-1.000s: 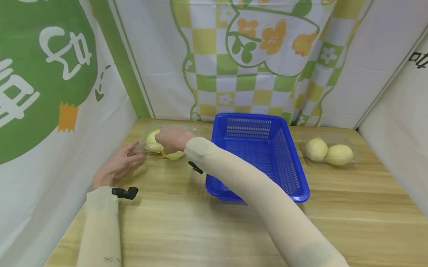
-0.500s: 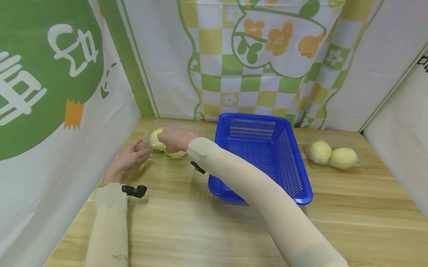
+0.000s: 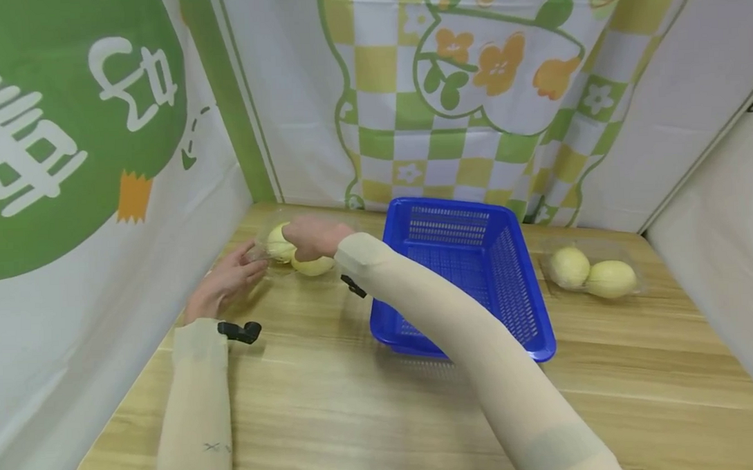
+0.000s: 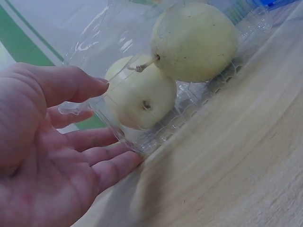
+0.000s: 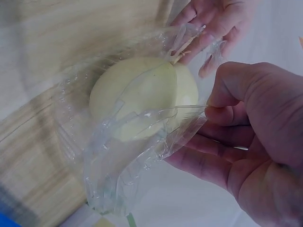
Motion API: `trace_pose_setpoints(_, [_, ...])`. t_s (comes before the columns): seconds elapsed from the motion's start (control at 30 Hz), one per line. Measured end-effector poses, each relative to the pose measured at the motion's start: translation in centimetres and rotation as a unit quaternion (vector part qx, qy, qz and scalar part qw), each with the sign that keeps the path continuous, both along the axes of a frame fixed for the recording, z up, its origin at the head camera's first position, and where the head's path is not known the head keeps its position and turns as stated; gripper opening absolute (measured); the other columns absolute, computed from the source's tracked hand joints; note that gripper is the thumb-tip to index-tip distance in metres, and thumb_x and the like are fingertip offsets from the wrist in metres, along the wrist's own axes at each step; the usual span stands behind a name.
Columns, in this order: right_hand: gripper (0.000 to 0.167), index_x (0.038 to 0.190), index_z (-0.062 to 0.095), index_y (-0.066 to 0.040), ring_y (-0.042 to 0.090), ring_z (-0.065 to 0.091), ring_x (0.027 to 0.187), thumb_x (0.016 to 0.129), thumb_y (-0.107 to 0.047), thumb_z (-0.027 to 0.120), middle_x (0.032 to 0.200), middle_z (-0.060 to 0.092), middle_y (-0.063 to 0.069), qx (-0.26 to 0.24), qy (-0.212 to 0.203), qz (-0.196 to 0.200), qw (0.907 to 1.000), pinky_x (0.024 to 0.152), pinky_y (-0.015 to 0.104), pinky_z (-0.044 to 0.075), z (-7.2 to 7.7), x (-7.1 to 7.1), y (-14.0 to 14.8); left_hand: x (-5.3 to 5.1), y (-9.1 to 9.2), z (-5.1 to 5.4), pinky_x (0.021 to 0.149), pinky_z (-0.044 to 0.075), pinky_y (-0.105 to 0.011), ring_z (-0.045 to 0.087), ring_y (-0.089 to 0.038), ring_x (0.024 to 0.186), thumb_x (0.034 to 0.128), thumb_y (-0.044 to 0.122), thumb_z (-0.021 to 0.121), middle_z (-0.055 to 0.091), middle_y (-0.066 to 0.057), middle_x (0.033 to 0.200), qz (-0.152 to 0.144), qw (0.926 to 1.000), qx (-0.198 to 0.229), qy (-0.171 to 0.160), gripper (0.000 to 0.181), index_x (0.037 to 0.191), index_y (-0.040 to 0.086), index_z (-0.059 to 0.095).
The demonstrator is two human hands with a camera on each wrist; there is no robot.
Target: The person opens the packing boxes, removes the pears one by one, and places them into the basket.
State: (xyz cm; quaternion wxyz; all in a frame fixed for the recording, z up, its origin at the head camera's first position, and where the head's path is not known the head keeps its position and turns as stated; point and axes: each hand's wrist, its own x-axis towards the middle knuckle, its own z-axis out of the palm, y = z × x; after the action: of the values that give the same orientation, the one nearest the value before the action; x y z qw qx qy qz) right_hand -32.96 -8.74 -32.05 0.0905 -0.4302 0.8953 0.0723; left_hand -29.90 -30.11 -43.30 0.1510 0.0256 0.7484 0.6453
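Observation:
At the back left of the table, two pale yellow melons lie in a clear plastic clamshell box. My left hand is at the box's left end, its thumb on the upper edge and its fingers against the side, as the left wrist view shows. My right hand reaches over from the right. In the right wrist view, the thumb and index finger of my right hand pinch a thin edge of the clear plastic above the melons. The other fingers lie beneath that edge. Whether the lid is fully closed is unclear.
A blue perforated basket stands mid-table, right of the box, under my right forearm. Another clear box with two melons lies to its right. Fabric walls enclose the wooden table at the back and sides.
The head view has shifted, so everything sits slightly further right in it. My right hand has risen a little, showing more of the front melon. My left hand stays at the box's end.

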Motion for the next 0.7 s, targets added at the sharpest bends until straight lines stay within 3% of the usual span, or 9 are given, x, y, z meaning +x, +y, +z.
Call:
trace_pose_setpoints(0.2, [0.007,0.089,0.053,-0.015,0.011,0.049,0.074,0.090,-0.010,0.058,0.084,0.051,-0.003,-0.025,-0.010,-0.008,0.9996,0.065,0.021,0.043,1.0,-0.7,0.5,0.3,-0.1,0.3,0.122,0.020,-0.048,0.018,-0.037,0.150,0.1017,0.004,0.045,0.007,-0.022,0.164,-0.008,1.0000,0.000,-0.001,0.079,0.159,0.020,-0.007])
trace_pose_setpoints(0.43, [0.012,0.101,0.053,-0.010,0.015,0.051,0.081,0.090,-0.011,0.056,0.093,0.053,0.001,-0.085,-0.053,-0.044,0.9940,0.070,0.024,0.048,5.1,-1.9,2.7,0.7,-0.9,0.3,0.119,0.027,-0.044,0.019,-0.037,0.149,0.1009,0.004,0.049,0.007,-0.025,0.162,-0.013,0.9999,0.007,-0.006,0.083,0.158,0.016,-0.011])
trace_pose_setpoints(0.53, [0.006,0.093,0.051,-0.012,0.014,0.050,0.077,0.090,-0.010,0.055,0.088,0.052,0.000,-0.088,-0.054,-0.043,0.9937,0.066,0.022,0.047,5.5,-1.8,2.9,0.9,-1.2,0.4,0.116,0.031,-0.042,0.022,-0.040,0.148,0.0996,0.003,0.051,0.012,-0.029,0.161,-0.018,0.9998,0.001,-0.002,0.084,0.158,0.015,-0.008])
trace_pose_setpoints(0.7, [0.013,0.079,0.046,-0.015,0.010,0.042,0.067,0.087,-0.008,0.054,0.077,0.045,-0.002,-0.080,-0.034,-0.030,0.9957,0.058,0.020,0.038,5.5,-2.0,3.0,1.2,-1.2,0.6,0.119,0.027,-0.046,0.024,-0.040,0.147,0.1007,0.009,0.052,0.015,-0.028,0.160,-0.023,0.9997,0.003,-0.009,0.079,0.158,0.012,-0.003])
